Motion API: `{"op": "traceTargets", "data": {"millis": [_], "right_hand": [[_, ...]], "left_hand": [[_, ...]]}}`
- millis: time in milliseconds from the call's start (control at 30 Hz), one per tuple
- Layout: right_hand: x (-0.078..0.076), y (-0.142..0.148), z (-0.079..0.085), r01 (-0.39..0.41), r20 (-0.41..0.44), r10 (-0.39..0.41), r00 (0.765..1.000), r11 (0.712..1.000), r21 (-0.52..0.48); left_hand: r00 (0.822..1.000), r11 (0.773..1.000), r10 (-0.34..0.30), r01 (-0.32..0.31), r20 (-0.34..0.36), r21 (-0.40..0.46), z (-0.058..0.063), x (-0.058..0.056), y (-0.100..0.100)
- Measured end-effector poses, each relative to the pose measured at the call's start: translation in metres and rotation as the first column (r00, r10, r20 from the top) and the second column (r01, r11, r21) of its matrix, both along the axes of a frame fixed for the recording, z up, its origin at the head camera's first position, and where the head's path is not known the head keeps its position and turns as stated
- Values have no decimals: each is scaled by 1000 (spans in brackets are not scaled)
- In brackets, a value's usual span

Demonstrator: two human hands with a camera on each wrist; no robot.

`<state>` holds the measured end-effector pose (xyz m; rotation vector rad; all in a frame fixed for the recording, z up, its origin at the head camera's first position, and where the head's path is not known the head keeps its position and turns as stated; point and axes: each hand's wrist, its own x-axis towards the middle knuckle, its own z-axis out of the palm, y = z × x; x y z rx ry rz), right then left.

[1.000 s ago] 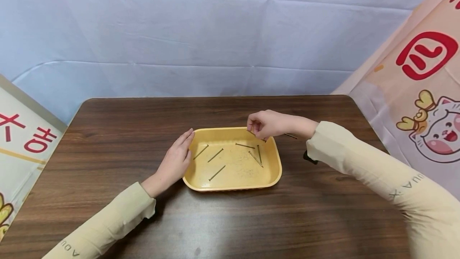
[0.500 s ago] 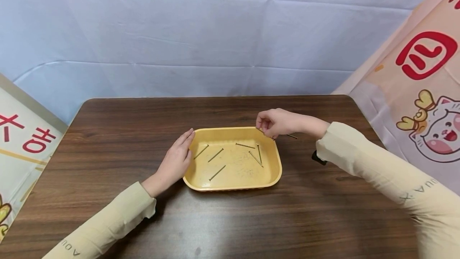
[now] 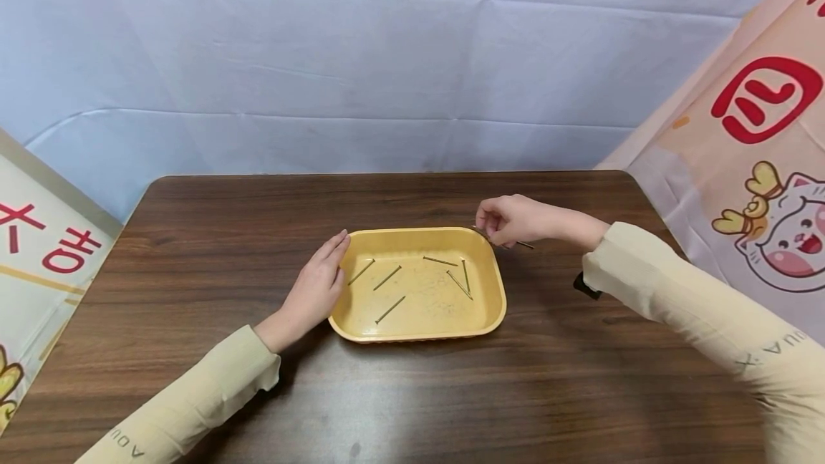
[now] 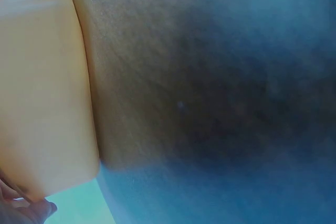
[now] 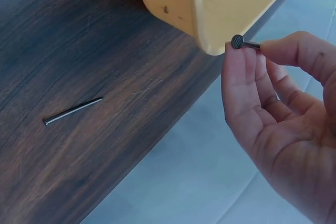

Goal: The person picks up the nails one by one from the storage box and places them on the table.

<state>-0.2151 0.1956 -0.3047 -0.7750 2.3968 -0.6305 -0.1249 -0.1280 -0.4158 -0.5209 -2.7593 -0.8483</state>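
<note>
A yellow plastic tray [image 3: 419, 335] sits on the table, several nails lying spread over its floor, one being a nail [image 3: 389, 310] near the front left. My left hand [image 3: 314, 285] rests against the tray's left rim, fingers straight along the far left corner. Beside the far right corner, my right hand [image 3: 515, 219] pinches a nail [image 5: 238, 42] between thumb and fingertips; its round textured head shows in the right wrist view. Another nail [image 5: 73, 111] lies on the wood outside the tray, partly hidden beneath my right hand in the head view.
The brown wooden table [image 3: 213, 249] has its far edge before a pale cloth backdrop [image 3: 322, 70]. A printed banner [image 3: 760, 185] hangs at the right and another panel [image 3: 45, 249] stands at the left.
My right hand has moved right with the pinched nail, from over the tray's far right part to just past its corner. My left hand and the tray have stayed put.
</note>
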Motion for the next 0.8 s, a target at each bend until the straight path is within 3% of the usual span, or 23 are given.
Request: {"op": "traceTargets", "data": {"millis": [400,800], "right_hand": [[-1,19,-9,54,-8,-54,999,998,9],[0,31,-15,104,39,-105,994,994,17]], "left_hand": [[1000,1000,-3,4,-4,6,-1,0,0],[1000,1000,4,-4,16,6,-1,-1,0]]}}
